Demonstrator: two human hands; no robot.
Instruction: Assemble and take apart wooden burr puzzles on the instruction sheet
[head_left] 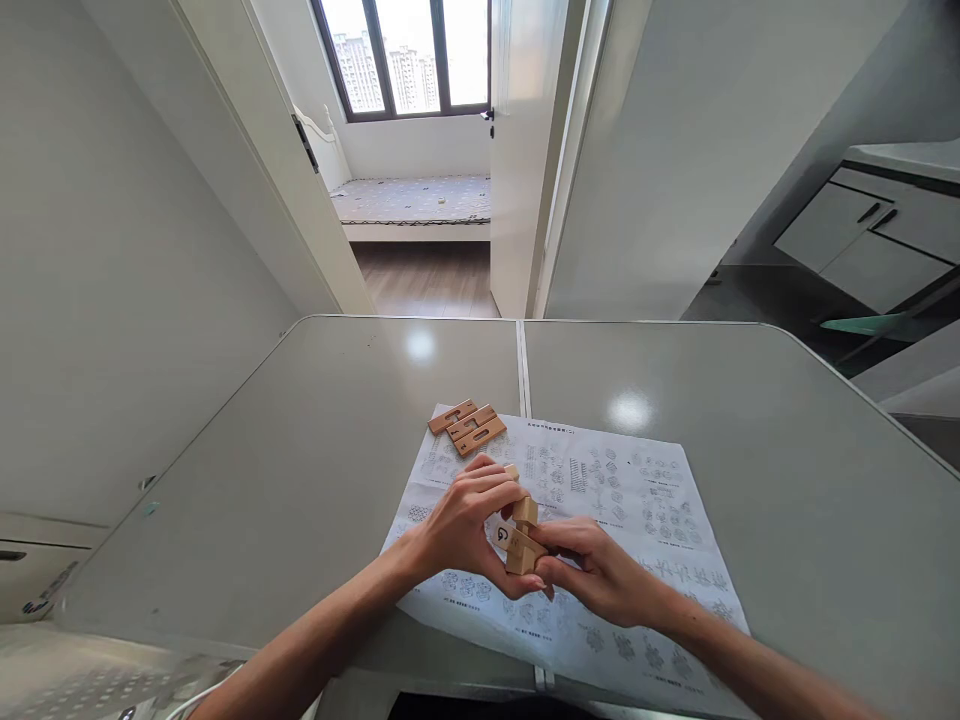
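Several interlocked pale wooden puzzle pieces (523,548) form a small cluster between my hands, above a printed sheet (600,480). One piece bears a dark mark like a "G". My left hand (474,515) curls around the cluster from the left, thumb beneath it and fingers over the top. From the right, my right hand (592,570) pinches the cluster with thumb and index finger. Fingers hide part of the pieces. Beyond my left hand, flat brown notched wooden pieces (466,426) lie together on the sheet's far left corner, with small marks on them.
The sheet carries rows of small line drawings and lies on a glossy grey table (315,470) with a seam down its middle. Past the far edge, an open door (525,150) shows a bed (420,205) under a window. White cabinets (870,235) stand at right.
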